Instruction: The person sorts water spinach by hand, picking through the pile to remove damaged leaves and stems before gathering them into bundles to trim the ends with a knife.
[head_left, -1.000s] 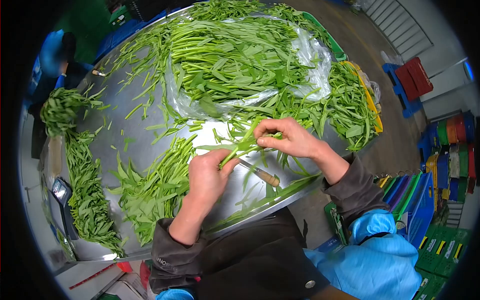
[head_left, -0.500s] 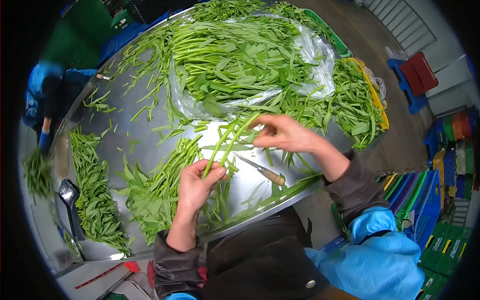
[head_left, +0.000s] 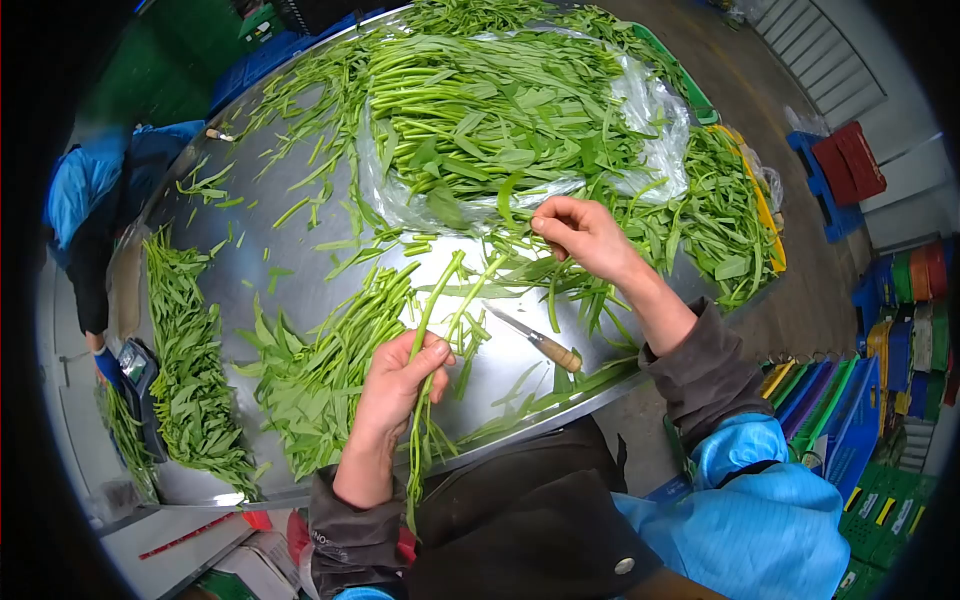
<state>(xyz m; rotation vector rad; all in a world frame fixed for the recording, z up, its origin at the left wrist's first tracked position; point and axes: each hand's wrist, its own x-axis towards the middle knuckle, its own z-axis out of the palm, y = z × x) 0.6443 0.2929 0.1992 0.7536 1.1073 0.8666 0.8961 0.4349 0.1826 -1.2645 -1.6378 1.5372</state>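
My left hand (head_left: 402,378) is closed round a few water spinach stems (head_left: 432,305), their cut ends pointing up and leaves trailing below the fist over the table's near edge. Thumb and forefinger of my right hand (head_left: 585,238) are pinched together beside a curved green leaf (head_left: 507,197); what they hold I cannot tell. Between the hands, a knife (head_left: 535,338) with a wooden handle lies on the metal table (head_left: 240,205), blade toward the far left. To the left of it rests a bunch of trimmed water spinach (head_left: 330,370).
A large heap of water spinach (head_left: 490,120) lies on clear plastic (head_left: 650,115) at the back. A neat row of greens (head_left: 185,370) lines the left side, where a co-worker in blue (head_left: 85,195) holds another bunch. Crates (head_left: 835,400) stand at the right.
My right hand has moved off the stems, slightly right and upward. The stems in my left hand now hang leaves down over the edge. The co-worker's gloved hand has lowered with its bunch.
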